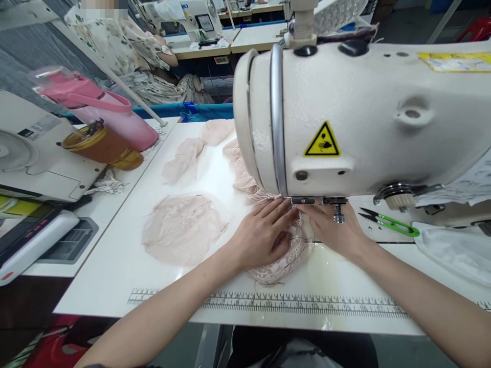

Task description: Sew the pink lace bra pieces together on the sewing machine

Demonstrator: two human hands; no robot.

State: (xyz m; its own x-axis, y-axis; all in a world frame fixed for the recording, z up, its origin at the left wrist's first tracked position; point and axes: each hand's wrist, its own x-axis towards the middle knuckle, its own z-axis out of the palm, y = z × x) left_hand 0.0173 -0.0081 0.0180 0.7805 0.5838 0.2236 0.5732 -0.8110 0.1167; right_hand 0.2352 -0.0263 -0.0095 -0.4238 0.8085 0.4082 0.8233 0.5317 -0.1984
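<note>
A pale pink lace piece [280, 266] lies on the white table under the head of a sewing machine [345, 117]. My left hand [264, 232] rests on the lace, fingers stretched toward the needle area, thumb bent beneath. To the right of the lace is my right hand [333, 227], its fingertips partly hidden under the machine head, so its grip does not show. More pink lace [245, 174] is bunched behind my left hand. A round sheer pink piece [182, 230] lies flat at the left, with smaller sheer pieces [184, 158] behind it.
Green thread snips [395, 223] and white cloth [452, 250] lie at the right. A printed ruler scale [307, 304] runs along the front edge. At the left are a pink bottle [111, 115], an amber cup [102, 145] and another machine [42, 153]. A person [115, 41] sits beyond.
</note>
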